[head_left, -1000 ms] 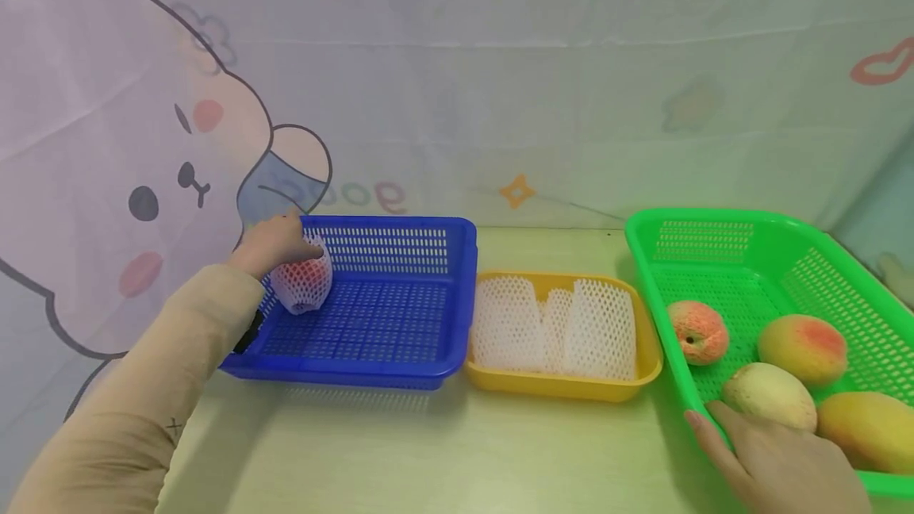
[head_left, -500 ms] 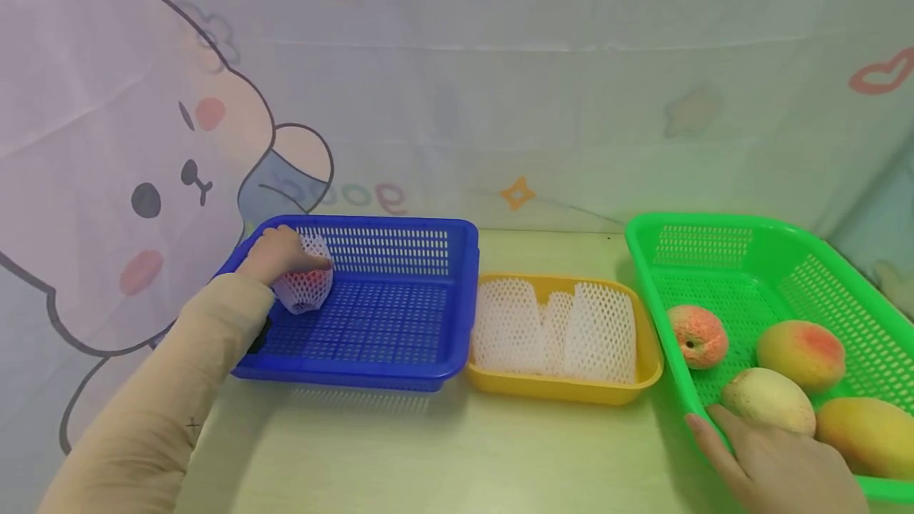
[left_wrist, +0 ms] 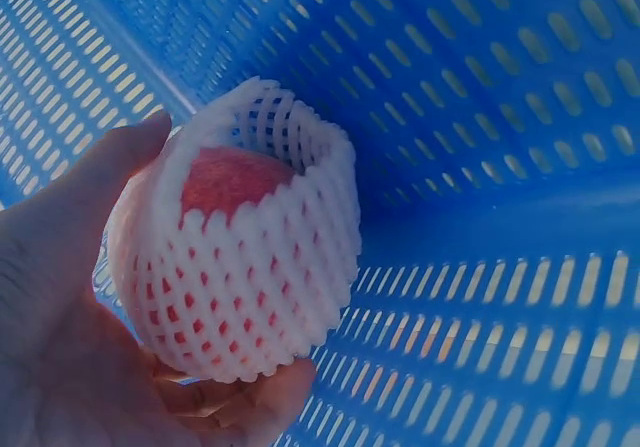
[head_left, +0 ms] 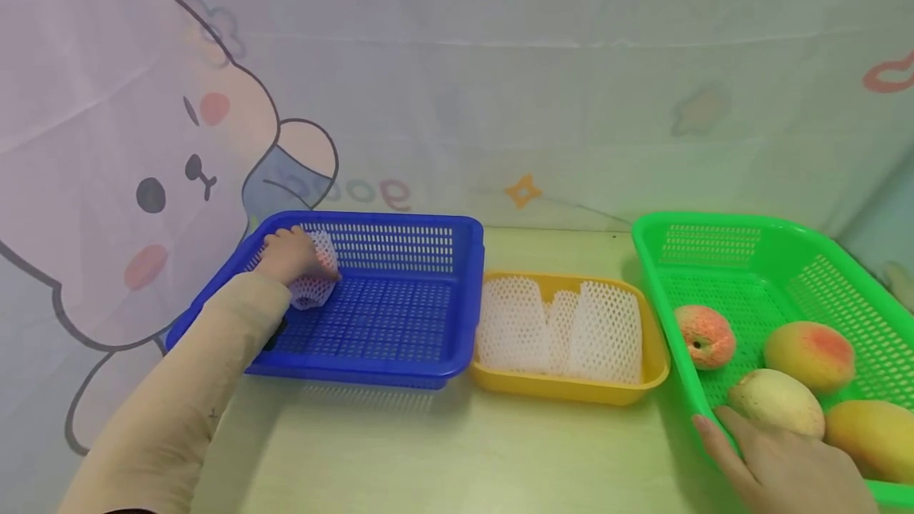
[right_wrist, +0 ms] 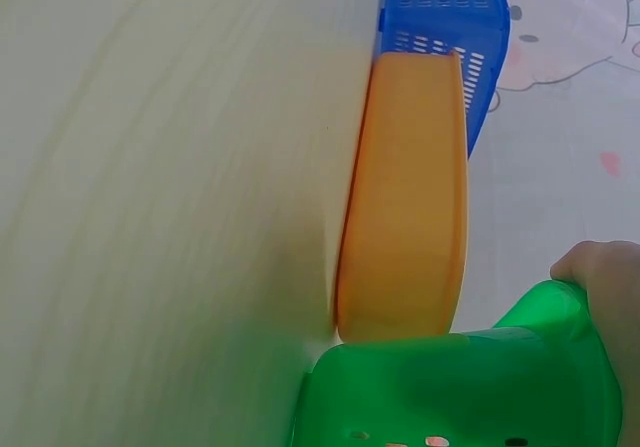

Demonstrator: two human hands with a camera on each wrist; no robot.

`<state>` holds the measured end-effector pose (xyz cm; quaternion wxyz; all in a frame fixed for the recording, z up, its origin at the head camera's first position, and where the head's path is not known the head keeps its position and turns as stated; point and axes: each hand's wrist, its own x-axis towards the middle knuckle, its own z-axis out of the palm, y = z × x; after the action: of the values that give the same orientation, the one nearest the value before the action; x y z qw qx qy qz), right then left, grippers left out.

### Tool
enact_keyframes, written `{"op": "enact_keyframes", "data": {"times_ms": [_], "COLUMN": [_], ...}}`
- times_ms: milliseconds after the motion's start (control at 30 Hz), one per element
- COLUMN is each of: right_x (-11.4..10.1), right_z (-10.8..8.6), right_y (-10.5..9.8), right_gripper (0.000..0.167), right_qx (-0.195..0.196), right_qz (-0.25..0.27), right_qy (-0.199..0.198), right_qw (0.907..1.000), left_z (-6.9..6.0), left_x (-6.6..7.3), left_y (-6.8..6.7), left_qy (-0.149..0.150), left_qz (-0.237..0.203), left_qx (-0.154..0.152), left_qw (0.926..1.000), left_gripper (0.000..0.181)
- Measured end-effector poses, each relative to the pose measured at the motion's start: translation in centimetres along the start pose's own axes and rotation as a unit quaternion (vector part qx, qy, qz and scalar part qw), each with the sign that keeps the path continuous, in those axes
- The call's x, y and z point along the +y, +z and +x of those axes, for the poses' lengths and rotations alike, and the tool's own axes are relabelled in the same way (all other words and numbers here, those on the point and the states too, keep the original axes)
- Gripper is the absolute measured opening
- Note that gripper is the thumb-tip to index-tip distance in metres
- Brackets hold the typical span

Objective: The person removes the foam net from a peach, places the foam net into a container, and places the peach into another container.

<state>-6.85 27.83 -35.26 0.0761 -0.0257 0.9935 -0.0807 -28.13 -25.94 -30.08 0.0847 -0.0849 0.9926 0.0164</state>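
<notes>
In the back left corner of the blue basket (head_left: 371, 375), my left hand (head_left: 289, 255) holds a red round fruit (left_wrist: 232, 179) wrapped in a white foam net sleeve (left_wrist: 235, 297). The left wrist view has the thumb on one side and the fingers curled beneath; the net's upper end gapes, baring the fruit's top. My right hand (head_left: 796, 466) grips the near left rim of the green basket (head_left: 678, 355), thumb outside and fingers inside. Close to it lie a pale round fruit (head_left: 776, 401), a pink peach (head_left: 704, 337), a yellow-red fruit (head_left: 809, 355) and a yellow mango (head_left: 873, 439).
Between the two baskets stands a yellow tray (head_left: 571, 389) holding several white foam net sleeves (head_left: 603, 331). All three containers rest on a pale wooden table (head_left: 457, 450). A printed cloth (head_left: 500, 101) hangs behind them.
My left hand has moved slightly lower and to the right over the netted fruit, now covering more of it. The right hand keeps its grip on the green rim.
</notes>
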Motion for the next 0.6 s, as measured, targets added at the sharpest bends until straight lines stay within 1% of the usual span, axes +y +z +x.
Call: {"op": "enact_keyframes", "data": {"times_ms": [33, 133, 267, 367, 600], "right_x": [0.06, 0.12, 0.08, 0.02, -0.17], "right_z": [0.06, 0.04, -0.26, -0.38, -0.53], "right_y": [-0.03, 0.08, 0.41, 0.48, 0.59], "right_gripper": [0.051, 0.047, 0.037, 0.036, 0.036], "right_qx": [-0.003, 0.009, 0.048, 0.061, 0.072], "right_qz": [0.0, -0.001, -0.003, -0.006, -0.001], "right_qy": [-0.001, -0.005, -0.012, -0.013, -0.011], "right_qw": [1.0, 1.0, 0.9988, 0.9981, 0.9973], "left_z": [0.05, 0.3, 0.58, 0.67, 0.74], "left_x": [0.06, 0.04, -0.04, 0.03, 0.06], "left_y": [0.04, 0.24, 0.53, 0.57, 0.47], "left_qy": [-0.004, -0.007, -0.003, -0.003, 0.002], "left_qz": [-0.003, -0.005, 0.005, 0.002, 0.0], "left_qx": [-0.001, -0.005, -0.005, -0.006, -0.012], "left_qw": [1.0, 1.0, 1.0, 1.0, 0.9999], "left_gripper": [0.114, 0.115, 0.116, 0.115, 0.112]}}
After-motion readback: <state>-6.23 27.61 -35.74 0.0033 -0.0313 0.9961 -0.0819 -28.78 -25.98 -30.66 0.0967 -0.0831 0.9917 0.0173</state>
